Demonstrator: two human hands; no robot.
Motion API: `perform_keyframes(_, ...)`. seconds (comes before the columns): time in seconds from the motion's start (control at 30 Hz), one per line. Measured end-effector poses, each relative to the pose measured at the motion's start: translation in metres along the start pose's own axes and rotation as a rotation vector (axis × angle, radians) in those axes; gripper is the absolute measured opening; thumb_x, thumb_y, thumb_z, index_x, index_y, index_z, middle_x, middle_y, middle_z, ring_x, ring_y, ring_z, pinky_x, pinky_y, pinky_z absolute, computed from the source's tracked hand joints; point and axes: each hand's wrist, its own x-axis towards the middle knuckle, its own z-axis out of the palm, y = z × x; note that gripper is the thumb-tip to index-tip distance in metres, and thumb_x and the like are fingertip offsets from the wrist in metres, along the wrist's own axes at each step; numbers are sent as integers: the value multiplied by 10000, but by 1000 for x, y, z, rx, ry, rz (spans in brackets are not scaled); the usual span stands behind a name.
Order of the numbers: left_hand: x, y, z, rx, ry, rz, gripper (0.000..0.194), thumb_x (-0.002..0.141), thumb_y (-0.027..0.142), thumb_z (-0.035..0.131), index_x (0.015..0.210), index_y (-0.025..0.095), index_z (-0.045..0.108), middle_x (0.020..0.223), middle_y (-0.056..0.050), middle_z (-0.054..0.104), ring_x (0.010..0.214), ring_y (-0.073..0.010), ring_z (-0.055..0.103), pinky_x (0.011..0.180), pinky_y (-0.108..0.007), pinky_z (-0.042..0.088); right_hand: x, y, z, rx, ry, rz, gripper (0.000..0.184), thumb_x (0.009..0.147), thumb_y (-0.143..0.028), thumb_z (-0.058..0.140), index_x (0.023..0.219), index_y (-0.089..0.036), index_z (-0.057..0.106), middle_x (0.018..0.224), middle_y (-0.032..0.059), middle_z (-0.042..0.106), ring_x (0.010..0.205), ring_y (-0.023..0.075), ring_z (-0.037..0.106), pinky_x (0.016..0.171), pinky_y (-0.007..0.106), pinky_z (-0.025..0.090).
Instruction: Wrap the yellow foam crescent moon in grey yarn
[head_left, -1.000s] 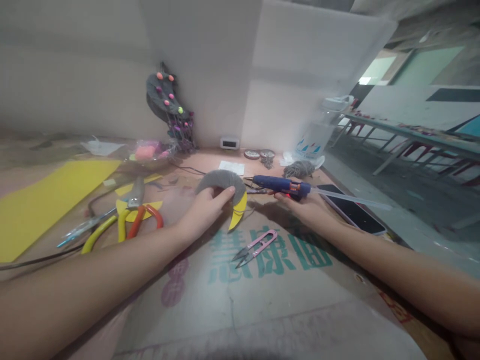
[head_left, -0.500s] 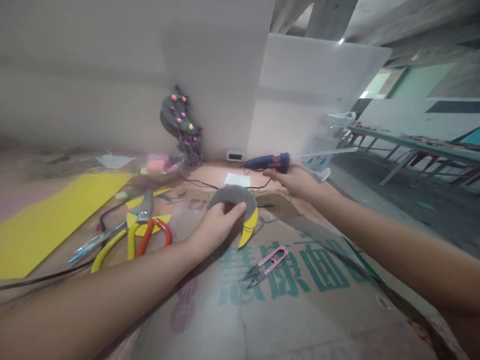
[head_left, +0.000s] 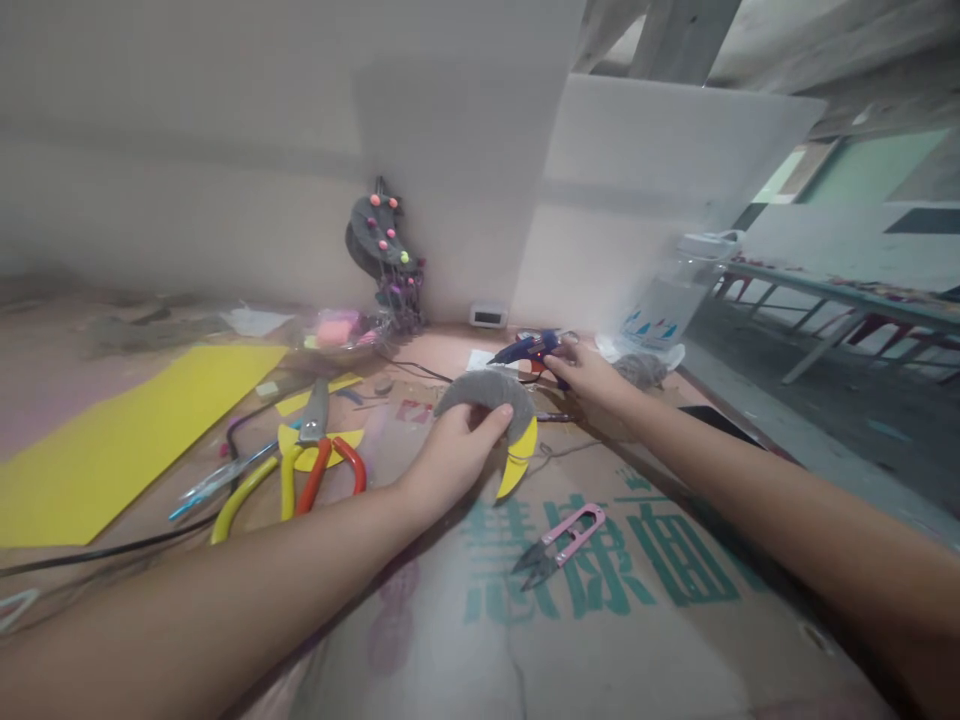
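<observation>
My left hand [head_left: 461,455] pinches a grey fuzzy crescent [head_left: 487,388] between thumb and fingers. The crescent's lower tip is covered by a yellow piece [head_left: 519,458], and a thin grey cord trails beside it. My right hand [head_left: 581,370] is closed round a blue hot glue gun [head_left: 529,348], whose nozzle points left, just above and behind the crescent's top edge. Whether the nozzle touches the crescent I cannot tell. Pink thread snips [head_left: 574,530] lie on the cardboard [head_left: 600,650] in front of my left hand.
Scissors with yellow and orange handles [head_left: 319,455] lie on the left over a yellow cutout, near a yellow sheet [head_left: 150,440]. Against the wall leans a grey moon ornament [head_left: 375,235] with coloured balls. A small white display [head_left: 487,316] and a clear bottle [head_left: 667,290] stand behind.
My right hand has brought the glue gun down and closer to the crescent. My left hand keeps its hold. The whole view has shifted, so things appear farther right.
</observation>
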Motion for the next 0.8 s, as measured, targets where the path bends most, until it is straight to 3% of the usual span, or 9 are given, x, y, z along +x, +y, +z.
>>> perform_keyframes(0.1, 1, -2, -1, 5, 4, 16, 322, 900, 437, 587, 958, 159, 739, 987, -64, 776, 857, -190, 679, 747, -265, 487, -28, -14, -14, 8, 59, 4, 471, 920, -438, 545, 1306, -174, 591, 1233, 149, 691, 1096, 265, 657, 960, 446, 503)
perform_keyframes(0.23, 1, -4, -1, 35, 23, 25, 352, 896, 466, 589, 973, 159, 742, 976, -66, 776, 832, -198, 683, 738, -272, 491, -75, -42, -21, 95, 60, -68, 399, 895, -405, 599, 1226, -188, 654, 1256, 124, 689, 1154, 265, 632, 1023, 474, 473)
perform_keyframes(0.3, 0, -4, -1, 39, 22, 33, 350, 897, 465, 589, 987, 161, 738, 969, -63, 773, 836, -200, 680, 742, -275, 492, -94, -54, -18, 267, -87, -6, 402, 916, -383, 581, 1276, -206, 621, 1237, 109, 698, 1114, 233, 653, 958, 421, 524)
perform_keyframes(0.37, -1, -2, -1, 37, 18, 42, 331, 900, 451, 588, 988, 165, 730, 949, -59, 767, 850, -201, 675, 745, -274, 491, -107, -61, -12, 397, -204, 45, 449, 909, -408, 592, 1309, -203, 589, 1202, 117, 709, 890, 191, 698, 746, 342, 574)
perform_keyframes(0.47, -3, 3, -1, 43, 29, 37, 294, 900, 433, 586, 921, 169, 714, 915, -56, 758, 864, -203, 671, 743, -269, 489, -115, -63, -4, 430, -310, 36, 511, 880, -410, 628, 1339, -196, 559, 1121, 109, 729, 715, 156, 667, 597, 290, 533)
perform_keyframes(0.63, -6, 9, -2, 99, 65, 17, 280, 903, 412, 577, 924, 168, 713, 979, -50, 765, 868, -195, 670, 743, -261, 486, -115, -62, -6, 239, -300, -21, 301, 857, -382, 655, 1094, -199, 688, 684, -15, 639, 591, 132, 567, 555, 250, 458)
perform_keyframes(0.73, -5, 7, -2, 114, 44, 22, 288, 902, 414, 573, 919, 166, 718, 966, -50, 768, 851, -192, 669, 742, -261, 482, -113, -59, -8, 210, -268, 60, 232, 874, -419, 626, 878, -194, 683, 639, -22, 610, 530, 118, 519, 500, 240, 411)
perform_keyframes(0.8, -5, 6, -2, 124, 22, 24, 290, 901, 416, 572, 900, 167, 721, 949, -50, 769, 840, -191, 668, 739, -263, 481, -111, -57, -8, 215, -239, 80, 253, 877, -437, 620, 836, -192, 667, 629, -23, 606, 520, 119, 513, 494, 243, 405)
